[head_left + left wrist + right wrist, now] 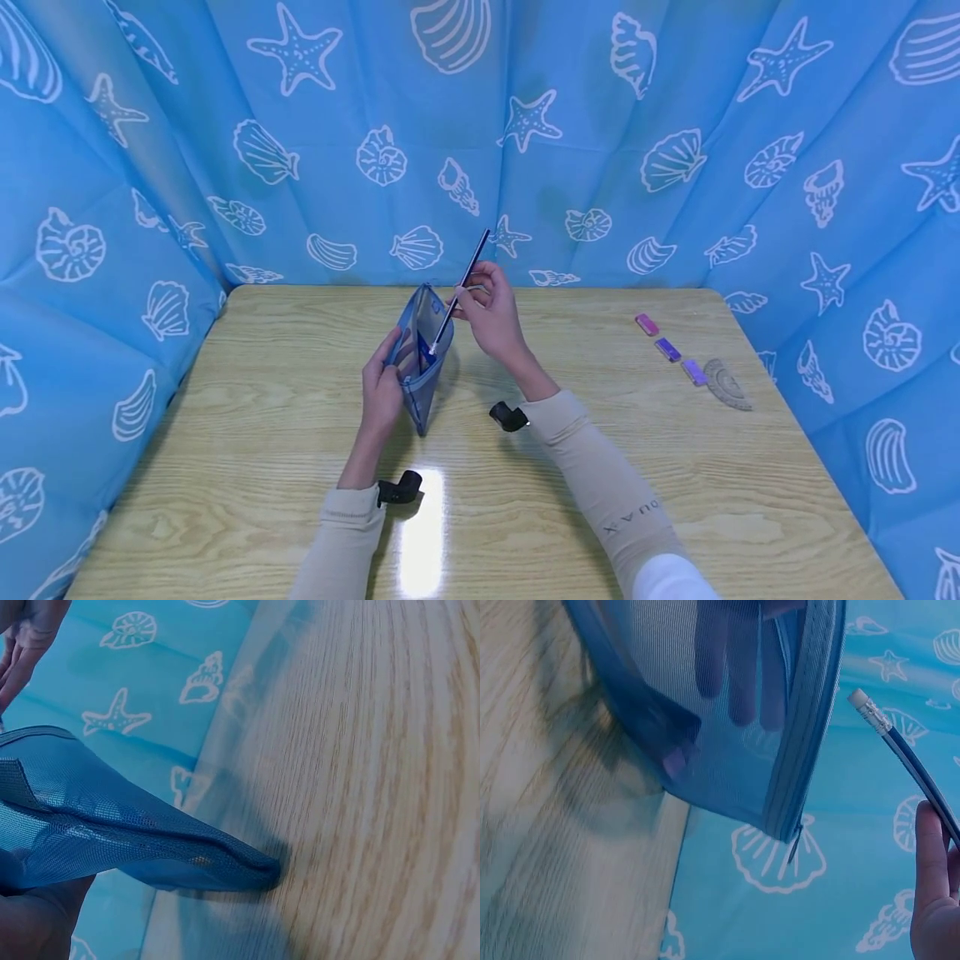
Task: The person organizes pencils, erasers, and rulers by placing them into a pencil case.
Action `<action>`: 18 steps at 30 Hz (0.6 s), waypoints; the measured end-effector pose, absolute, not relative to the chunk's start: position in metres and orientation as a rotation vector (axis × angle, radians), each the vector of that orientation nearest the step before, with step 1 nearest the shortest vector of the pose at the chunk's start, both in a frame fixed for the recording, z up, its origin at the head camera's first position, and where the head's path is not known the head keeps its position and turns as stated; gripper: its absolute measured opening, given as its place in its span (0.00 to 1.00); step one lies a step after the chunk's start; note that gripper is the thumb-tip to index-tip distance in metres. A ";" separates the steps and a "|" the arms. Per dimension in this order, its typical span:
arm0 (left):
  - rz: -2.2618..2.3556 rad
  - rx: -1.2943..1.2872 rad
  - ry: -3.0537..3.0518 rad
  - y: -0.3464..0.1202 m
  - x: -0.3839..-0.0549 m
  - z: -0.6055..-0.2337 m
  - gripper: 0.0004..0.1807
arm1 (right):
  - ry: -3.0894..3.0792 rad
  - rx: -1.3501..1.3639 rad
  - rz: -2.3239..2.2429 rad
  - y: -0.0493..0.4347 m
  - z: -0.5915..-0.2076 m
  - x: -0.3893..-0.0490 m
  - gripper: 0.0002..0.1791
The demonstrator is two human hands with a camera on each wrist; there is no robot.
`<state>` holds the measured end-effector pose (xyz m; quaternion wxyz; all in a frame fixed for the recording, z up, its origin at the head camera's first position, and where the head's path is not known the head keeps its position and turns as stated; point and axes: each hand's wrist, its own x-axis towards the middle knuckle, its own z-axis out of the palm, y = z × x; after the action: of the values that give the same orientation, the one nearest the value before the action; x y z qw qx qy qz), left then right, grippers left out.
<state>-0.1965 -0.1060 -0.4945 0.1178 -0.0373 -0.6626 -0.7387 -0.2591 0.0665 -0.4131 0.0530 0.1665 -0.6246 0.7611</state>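
Note:
My left hand (pixel 381 392) holds a blue mesh zipper pouch (pixel 422 398) above the table, its mouth spread apart. Through the mesh (pixel 727 776), fingers of that hand show in the right wrist view, along with a dark item and a small pinkish one lying low inside. A dark striped pencil (pixel 479 247) is pinched between thumb and fingers of my right hand (pixel 495 317), just right of the pouch. Its white eraser end points down at the open mouth; in the right wrist view the pencil (pixel 913 759) is beside the zipper edge, outside the mesh.
On the table's right side lie a pink block (pixel 647 324), a dark purple block (pixel 667 349) and a lighter purple block (pixel 693 372) in a slanting row. A clear protractor (pixel 726 386) is beside them. A blue seashell-print curtain (pixel 555 192) borders the wooden table (pixel 270 433).

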 end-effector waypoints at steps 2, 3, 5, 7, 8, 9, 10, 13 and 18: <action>-2.169 -0.106 -1.926 -0.107 -0.197 -0.495 0.34 | -1.952 0.492 2.301 0.061 -0.412 -0.258 0.19; -2.169 -0.103 -1.924 -0.107 -0.197 -0.495 0.35 | -1.985 0.482 2.288 0.059 -0.412 -0.257 0.18; -2.178 -0.104 -1.917 -0.108 -0.197 -0.496 0.35 | -2.049 0.469 2.261 0.054 -0.411 -0.257 0.18; -2.181 -0.107 -1.911 -0.108 -0.197 -0.496 0.35 | -2.096 0.464 2.241 0.050 -0.411 -0.256 0.19; -2.178 -0.111 -1.913 -0.108 -0.197 -0.496 0.34 | -2.117 0.462 2.227 0.049 -0.412 -0.256 0.19; -2.180 -0.115 -1.910 -0.109 -0.197 -0.496 0.34 | -2.140 0.461 2.211 0.047 -0.412 -0.257 0.20; -2.177 -0.113 -1.914 -0.109 -0.197 -0.496 0.34 | -2.157 0.464 2.199 0.045 -0.413 -0.257 0.21; -2.173 -0.107 -1.920 -0.109 -0.197 -0.496 0.34 | -2.208 0.468 2.155 0.042 -0.416 -0.257 0.22; -2.180 -0.104 -1.910 -0.109 -0.196 -0.494 0.34 | -2.311 0.468 2.085 0.037 -0.418 -0.256 0.21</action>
<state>-0.1959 -0.1094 -0.4944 0.1205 -0.0356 -0.6538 -0.7462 -0.2556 0.0371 -0.4176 -0.0030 0.1487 -0.7341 0.6625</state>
